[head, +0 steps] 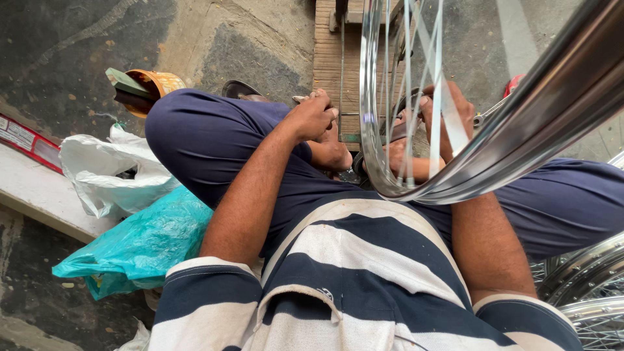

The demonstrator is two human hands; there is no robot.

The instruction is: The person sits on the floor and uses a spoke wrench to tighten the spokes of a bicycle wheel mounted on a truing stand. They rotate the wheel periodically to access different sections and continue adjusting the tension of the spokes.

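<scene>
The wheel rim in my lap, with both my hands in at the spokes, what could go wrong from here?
1. The right hand reaches in among the spokes; if the wheel rim turns, fingers might get pinched.
2. The rim seems to rest only on your lap, so it could tip sideways.
3. The left hand looks closed on something small at the hub; what it holds is hidden, and it could slip.

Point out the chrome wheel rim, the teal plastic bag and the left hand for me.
chrome wheel rim (pixel 416 192): head view, lower curve of the rim.
teal plastic bag (pixel 140 244): head view, middle of the bag.
left hand (pixel 313 117): head view, back of the hand.
</scene>
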